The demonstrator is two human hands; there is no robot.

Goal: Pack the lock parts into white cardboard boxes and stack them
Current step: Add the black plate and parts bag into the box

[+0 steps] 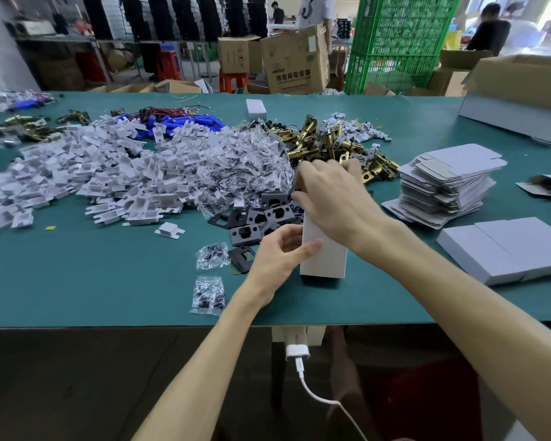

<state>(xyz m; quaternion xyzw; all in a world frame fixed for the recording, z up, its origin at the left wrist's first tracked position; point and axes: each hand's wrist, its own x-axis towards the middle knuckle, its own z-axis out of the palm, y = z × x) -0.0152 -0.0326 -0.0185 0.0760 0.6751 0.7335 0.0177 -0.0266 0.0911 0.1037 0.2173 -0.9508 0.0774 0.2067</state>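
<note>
Packing in progress: we hold one white cardboard box (323, 259) upright near the front edge of the table (109, 288). Our left hand (277, 259) grips its side. Our right hand (334, 198) covers its top, fingers blurred, so we cannot tell whether they hold a part or press a flap. Just behind lie black plates (258, 218), brass latches (315, 141), bagged screws (242, 163) and a wide heap of white plastic pieces (93, 173). To the right, flat box blanks (442, 183) stand stacked near a few closed boxes (506, 249). By our reading the job is young: most parts remain loose.
</note>
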